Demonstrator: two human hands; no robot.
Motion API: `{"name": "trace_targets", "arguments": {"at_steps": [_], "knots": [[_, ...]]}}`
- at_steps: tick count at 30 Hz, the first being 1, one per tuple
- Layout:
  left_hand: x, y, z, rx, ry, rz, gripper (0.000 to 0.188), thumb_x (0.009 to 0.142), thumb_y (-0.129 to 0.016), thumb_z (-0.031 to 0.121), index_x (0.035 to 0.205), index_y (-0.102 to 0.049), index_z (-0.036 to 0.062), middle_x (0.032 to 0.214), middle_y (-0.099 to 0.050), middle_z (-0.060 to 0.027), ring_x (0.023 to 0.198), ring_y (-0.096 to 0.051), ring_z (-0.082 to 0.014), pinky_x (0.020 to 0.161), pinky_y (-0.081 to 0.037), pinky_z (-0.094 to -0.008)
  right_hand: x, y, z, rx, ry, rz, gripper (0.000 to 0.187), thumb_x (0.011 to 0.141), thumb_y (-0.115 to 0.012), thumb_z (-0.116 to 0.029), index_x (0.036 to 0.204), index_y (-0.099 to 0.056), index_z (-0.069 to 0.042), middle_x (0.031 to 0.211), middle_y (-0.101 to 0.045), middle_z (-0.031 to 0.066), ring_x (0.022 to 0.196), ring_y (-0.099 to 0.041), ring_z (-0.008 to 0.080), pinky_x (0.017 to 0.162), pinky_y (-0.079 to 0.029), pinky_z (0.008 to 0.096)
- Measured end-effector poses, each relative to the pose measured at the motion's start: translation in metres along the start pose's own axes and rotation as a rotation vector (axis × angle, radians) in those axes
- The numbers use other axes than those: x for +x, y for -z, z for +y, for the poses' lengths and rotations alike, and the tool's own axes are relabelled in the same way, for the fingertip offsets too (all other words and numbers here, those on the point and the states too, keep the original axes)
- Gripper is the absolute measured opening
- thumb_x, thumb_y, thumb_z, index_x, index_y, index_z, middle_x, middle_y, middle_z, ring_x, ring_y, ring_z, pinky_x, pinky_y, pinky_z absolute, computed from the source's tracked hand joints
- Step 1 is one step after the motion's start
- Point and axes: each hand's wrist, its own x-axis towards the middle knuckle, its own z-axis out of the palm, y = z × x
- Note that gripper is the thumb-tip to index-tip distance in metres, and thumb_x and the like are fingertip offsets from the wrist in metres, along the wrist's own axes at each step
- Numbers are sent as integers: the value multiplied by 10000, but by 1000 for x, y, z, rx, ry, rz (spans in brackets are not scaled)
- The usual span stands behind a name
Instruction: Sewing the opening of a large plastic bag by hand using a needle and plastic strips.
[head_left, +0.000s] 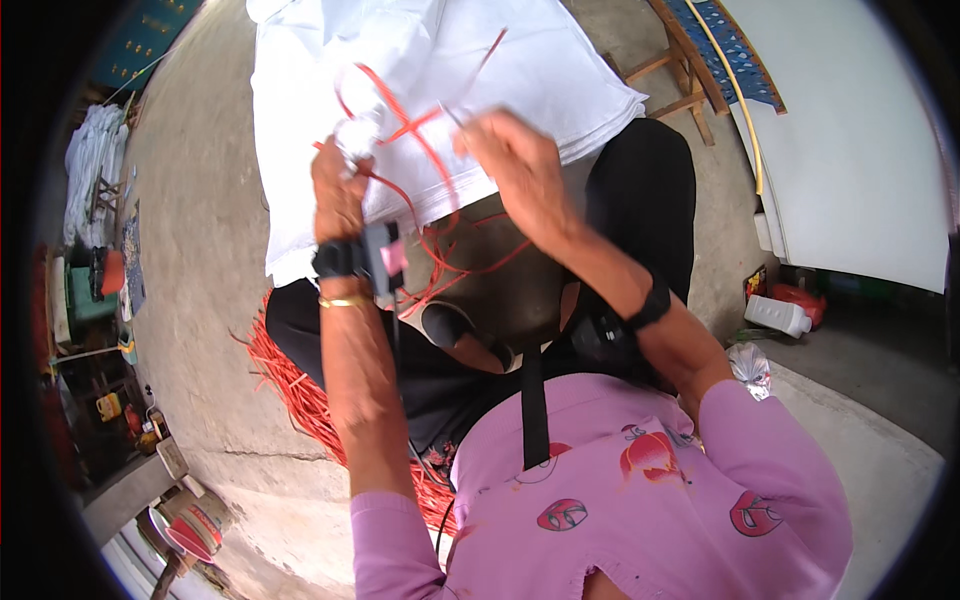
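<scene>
The left hand (pixel 340 190) grips a shiny, crumpled, silvery-white wad (pixel 358 135). The right hand (pixel 515 165) has narrowed fingers; blur hides any grip. Between them, a flat, flexible red strip (pixel 407 127) loops above the far white cloth (pixel 300 170). Step, apparently: strip forming. Next move calls for steady left-hand support.
</scene>
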Motion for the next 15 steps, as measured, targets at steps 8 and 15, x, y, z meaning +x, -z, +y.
{"name": "trace_targets", "arguments": {"at_steps": [8,15], "knots": [[18,34,-15,353,-181,282,156,800,-587,191,827,-567,38,722,-586,-87,607,-558,-240,495,-432,-357,-29,33,-10,292,-585,-451,290,860,-470,-250,618,-409,-102,519,-339,-30,449,-293,61,392,-213,256],[16,79,5,-10,-142,145,242,741,-570,178,919,-553,15,803,-547,-55,653,-477,-176,580,-392,-379,-180,275,-23,767,-680,404,316,927,-467,-356,700,-457,-136,633,-448,-17,423,-224,27,355,-160,189]]}}
